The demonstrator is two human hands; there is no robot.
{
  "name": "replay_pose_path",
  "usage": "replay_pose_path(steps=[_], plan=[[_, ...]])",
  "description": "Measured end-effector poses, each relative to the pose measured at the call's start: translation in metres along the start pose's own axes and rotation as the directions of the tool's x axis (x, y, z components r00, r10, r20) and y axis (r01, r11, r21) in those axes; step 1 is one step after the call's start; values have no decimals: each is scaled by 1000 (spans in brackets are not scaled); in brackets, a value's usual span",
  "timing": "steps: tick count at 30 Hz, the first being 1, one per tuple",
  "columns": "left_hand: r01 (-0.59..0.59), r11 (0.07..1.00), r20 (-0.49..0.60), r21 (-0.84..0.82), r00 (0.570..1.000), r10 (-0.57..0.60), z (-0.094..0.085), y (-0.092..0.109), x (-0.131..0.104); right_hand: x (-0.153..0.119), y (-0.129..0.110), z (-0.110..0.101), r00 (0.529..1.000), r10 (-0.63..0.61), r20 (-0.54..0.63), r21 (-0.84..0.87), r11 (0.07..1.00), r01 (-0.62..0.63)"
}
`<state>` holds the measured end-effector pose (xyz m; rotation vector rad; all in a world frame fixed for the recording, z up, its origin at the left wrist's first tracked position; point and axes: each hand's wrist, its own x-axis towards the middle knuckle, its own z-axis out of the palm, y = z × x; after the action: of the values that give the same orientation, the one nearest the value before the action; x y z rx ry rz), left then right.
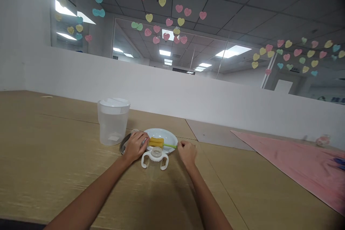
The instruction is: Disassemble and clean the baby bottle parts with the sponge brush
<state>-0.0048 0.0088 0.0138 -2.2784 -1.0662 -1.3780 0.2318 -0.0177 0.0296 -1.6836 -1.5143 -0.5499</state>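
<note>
My right hand (186,152) is closed on the thin green handle of a bottle brush (156,142) with a yellow sponge head. The brush lies sideways across a white plate (169,136). At the other end of the sponge is my left hand (137,146), its fingers curled down by the plate's left edge; what they hold is hidden. Just in front of the plate stands a clear baby bottle (155,156) without a lid, with two white side handles. A dark metal tray (122,147) shows partly beneath my left hand.
A translucent pitcher (113,124) with a white lid stands to the left of the plate. On the right lies a pink sheet (302,165), with a blue item (339,161) at its edge. A low white wall (172,93) with glass above closes off the table's back.
</note>
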Motion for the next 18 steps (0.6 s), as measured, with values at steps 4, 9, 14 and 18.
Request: replay_pose_path(steps=[4, 9, 14, 18], plan=[[4, 1000, -5, 0, 1000, -4, -1, -1, 0, -1, 1, 3, 1000, 8, 3, 53, 999, -8], [22, 1000, 19, 19, 1000, -22, -3, -2, 0, 0, 1, 2, 995, 72, 74, 102, 992, -79], [27, 999, 87, 24, 996, -29, -1, -5, -2, 1, -2, -4, 973, 136, 188, 137, 977, -163], [57, 998, 81, 38, 995, -60, 1, -8, -3, 1, -1, -5, 963, 167, 214, 194, 959, -209]])
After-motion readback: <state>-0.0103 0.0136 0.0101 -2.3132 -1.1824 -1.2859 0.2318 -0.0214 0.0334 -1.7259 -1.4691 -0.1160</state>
